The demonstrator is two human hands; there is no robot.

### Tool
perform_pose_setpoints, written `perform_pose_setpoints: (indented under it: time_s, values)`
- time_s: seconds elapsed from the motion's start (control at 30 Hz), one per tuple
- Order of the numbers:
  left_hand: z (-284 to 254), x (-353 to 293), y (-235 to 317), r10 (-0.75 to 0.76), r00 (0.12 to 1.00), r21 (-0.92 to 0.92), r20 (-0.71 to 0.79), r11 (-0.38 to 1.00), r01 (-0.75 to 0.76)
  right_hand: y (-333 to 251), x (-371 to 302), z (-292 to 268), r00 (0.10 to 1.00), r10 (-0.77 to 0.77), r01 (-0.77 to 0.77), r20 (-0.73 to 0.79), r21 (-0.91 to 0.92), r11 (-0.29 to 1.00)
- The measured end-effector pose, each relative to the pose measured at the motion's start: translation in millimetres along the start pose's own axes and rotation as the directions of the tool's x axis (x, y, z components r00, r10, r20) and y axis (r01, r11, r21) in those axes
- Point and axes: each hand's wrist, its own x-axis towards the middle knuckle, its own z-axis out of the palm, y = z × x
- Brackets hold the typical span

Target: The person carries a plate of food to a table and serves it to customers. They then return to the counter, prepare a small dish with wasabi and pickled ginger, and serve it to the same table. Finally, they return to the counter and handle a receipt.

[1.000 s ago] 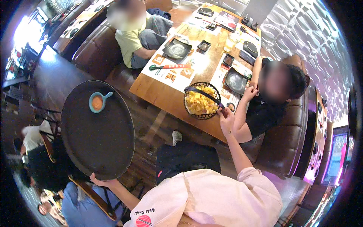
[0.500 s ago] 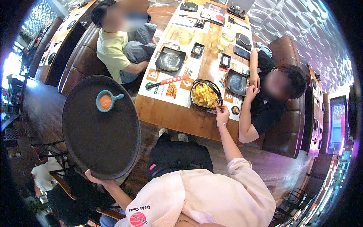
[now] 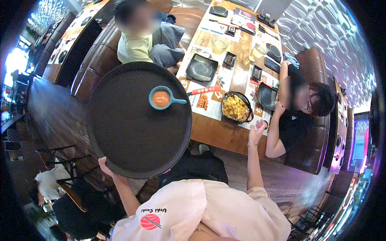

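My left hand (image 3: 106, 167) carries a large round dark serving tray (image 3: 132, 136); the thumb shows at the rim and the fingers are hidden beneath. On the tray stands a small blue-green handled bowl (image 3: 173, 101) of orange sauce (image 3: 161, 98). At the table's near edge a round black wire basket (image 3: 251, 112) holds yellow fried food (image 3: 235, 107). Just to its right and nearer me is my right hand (image 3: 257, 132), apart from the basket, fingers loosely bent and nothing in them.
The wooden table (image 3: 209, 134) bears dark square plates (image 3: 202, 67), small black dishes (image 3: 229, 59), paper placemats and drinking glasses (image 3: 219, 46). One person in yellow (image 3: 134, 48) sits at the left bench, another in black (image 3: 297, 124) at the right. Chairs stand behind at lower left.
My right hand has let go of the basket and drawn back slightly. The tray with the sauce bowl has swung right, toward the table, and now covers part of its left corner.
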Motion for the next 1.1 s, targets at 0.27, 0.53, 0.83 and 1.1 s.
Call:
perform_pose_setpoints:
  time_s: [0.27,0.53,0.83,1.1]
  values:
    - [15,15,-8,-0.108,0.985,0.048,0.131,0.994,0.103,-248,-104,30,0.247,-0.783,0.898,0.571,0.169,0.407]
    - [28,13,-17,-0.116,0.989,0.021,0.087,0.993,0.114,-238,-114,64,0.234,-0.769,0.955,0.595,0.007,0.297]
    - [13,45,-37,-0.203,0.934,-0.006,0.293,0.977,0.215,-231,-83,67,0.267,-0.801,0.922,0.536,0.099,0.374]
    - [16,47,-37,-0.266,0.919,-0.041,0.291,0.956,0.290,-254,-21,39,0.504,-0.727,0.720,0.467,0.237,0.652]
